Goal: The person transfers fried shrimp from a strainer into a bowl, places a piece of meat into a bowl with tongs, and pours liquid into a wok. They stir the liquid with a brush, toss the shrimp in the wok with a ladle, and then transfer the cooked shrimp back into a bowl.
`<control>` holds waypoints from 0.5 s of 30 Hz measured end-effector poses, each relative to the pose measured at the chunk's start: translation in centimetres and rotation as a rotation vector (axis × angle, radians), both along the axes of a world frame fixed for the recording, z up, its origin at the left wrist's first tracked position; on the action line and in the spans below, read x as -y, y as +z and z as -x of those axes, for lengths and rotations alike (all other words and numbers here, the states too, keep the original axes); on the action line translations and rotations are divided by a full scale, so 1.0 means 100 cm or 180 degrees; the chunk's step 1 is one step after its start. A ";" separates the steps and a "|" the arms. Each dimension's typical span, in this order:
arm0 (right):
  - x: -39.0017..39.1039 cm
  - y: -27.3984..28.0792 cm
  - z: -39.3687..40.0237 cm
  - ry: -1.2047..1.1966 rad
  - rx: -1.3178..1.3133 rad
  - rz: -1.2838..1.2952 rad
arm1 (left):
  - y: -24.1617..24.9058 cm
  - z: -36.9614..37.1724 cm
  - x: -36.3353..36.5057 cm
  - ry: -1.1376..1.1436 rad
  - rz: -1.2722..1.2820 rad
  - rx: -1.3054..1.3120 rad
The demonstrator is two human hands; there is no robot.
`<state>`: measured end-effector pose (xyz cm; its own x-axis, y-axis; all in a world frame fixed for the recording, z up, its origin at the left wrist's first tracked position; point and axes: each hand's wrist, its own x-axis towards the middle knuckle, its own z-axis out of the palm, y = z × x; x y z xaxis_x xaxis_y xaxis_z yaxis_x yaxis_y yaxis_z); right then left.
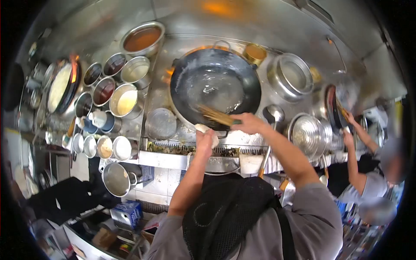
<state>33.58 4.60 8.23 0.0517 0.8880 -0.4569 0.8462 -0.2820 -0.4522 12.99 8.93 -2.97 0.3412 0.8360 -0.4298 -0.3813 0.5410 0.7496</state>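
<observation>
A large black wok (182, 97) sits on the stove with water in its bottom. My right hand (250, 124) is closed around the green-banded end of a bamboo wok brush (214, 114), whose bristles reach over the wok's near edge. At the near rim, my left hand (205, 141) is closed on a whitish cloth (202, 128). Whether the cloth also wraps the wok's handle is hard to make out. Resting right of the wok is a ladle (276, 113), its long handle pointing toward me.
Metal pots of sauces (127, 102) crowd the left side, below a wide bowl of brown liquid (142, 40). Steel pots (291, 77) and a colander (306, 133) stand right. Flames show beside another wok (64, 86) at far left. A co-worker's arms (354, 151) work at another wok.
</observation>
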 end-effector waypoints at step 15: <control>0.252 -0.079 0.087 -0.3066 -0.0187 -0.1956 | 0.010 0.018 -0.007 -0.0791 -0.0128 -0.0144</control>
